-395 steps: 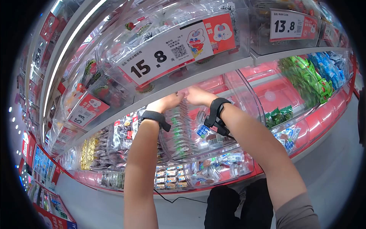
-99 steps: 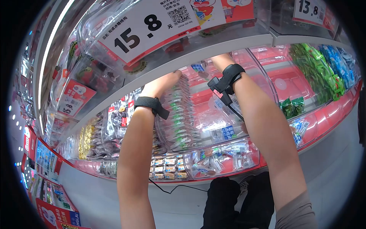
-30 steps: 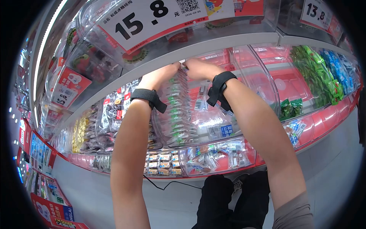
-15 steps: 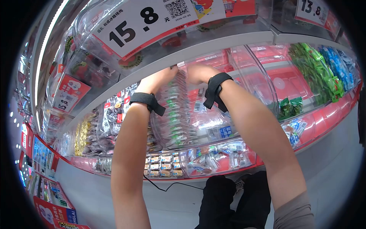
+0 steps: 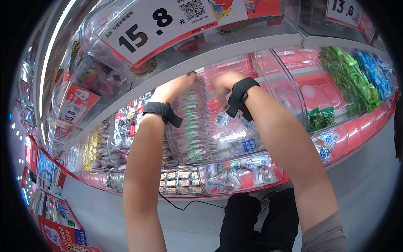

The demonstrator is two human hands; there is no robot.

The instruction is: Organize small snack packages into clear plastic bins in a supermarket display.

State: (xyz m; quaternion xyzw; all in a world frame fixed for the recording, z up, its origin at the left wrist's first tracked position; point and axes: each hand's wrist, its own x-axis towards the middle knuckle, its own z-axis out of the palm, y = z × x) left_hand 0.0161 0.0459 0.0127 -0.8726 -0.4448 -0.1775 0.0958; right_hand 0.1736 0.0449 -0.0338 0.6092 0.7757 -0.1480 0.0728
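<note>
My left hand [image 5: 181, 85] is at the back end of a long row of small clear packets with green marks [image 5: 193, 122], its curled fingertips against the row. What those fingers pinch, if anything, is too small to make out. To the right of the row, my right hand [image 5: 226, 83] hangs above the clear plastic bin, its fingers pointing down and blurred. Below it, a loose blue-and-white packet [image 5: 222, 119] lies in the bin, apart from the hand as far as I can see. Another packet with a blue label [image 5: 248, 145] lies nearer the front.
A grey shelf edge [image 5: 218, 52] with a large price sign [image 5: 155, 27] overhangs the bins. Dark fruit packets [image 5: 121, 130] lie at left, green packets [image 5: 348, 80] and blue packets [image 5: 372, 75] at right. A lower front tray holds small biscuit-like packets [image 5: 183, 183]. Clear dividers separate the bins.
My right hand has moved slightly right, away from the packet row, with its fingers now pointing down. The loose packet beneath it sits at a different angle. My left hand has barely moved.
</note>
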